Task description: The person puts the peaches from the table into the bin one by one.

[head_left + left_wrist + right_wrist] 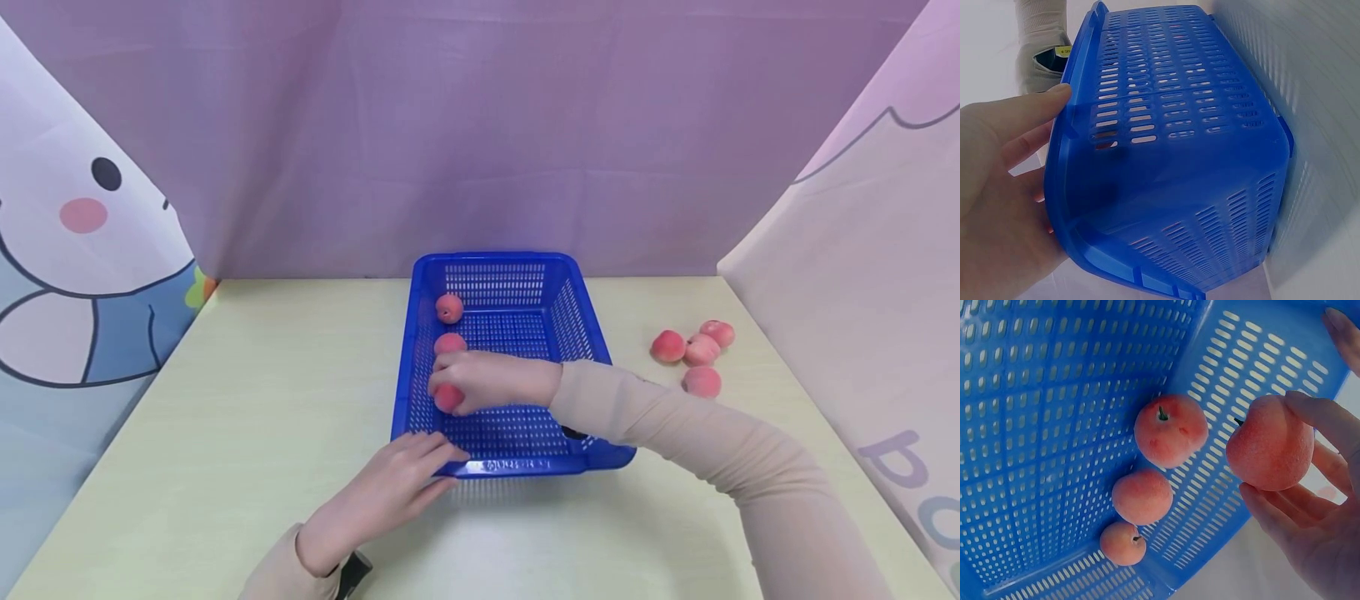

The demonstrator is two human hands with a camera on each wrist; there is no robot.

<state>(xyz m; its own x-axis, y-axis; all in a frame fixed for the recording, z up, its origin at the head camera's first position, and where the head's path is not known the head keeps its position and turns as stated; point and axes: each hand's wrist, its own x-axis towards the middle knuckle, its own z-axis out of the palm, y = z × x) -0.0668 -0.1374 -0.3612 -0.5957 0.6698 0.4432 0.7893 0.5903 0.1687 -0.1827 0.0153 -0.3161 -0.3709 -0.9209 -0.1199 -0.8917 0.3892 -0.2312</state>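
Note:
My right hand (480,379) is inside the blue perforated basket (532,465), near its left wall. It grips a pinkish-red peach (1269,444) between thumb and fingers, above the basket floor. In the right wrist view, several more peaches, the nearest a red one (1171,431), lie in a row along one wall. The head view has one peach (449,308) toward the back corner and another (450,342) partly behind my right hand. My left hand (393,479) holds the basket's front left corner, its thumb (1041,106) against the rim and fingers over the other side.
Several peaches (702,350) sit in a loose cluster on the pale table (285,375), right of the basket. A purple cloth (480,142) hangs behind the table, with printed cloths at both sides. My right forearm (675,425) crosses over the basket's right rim.

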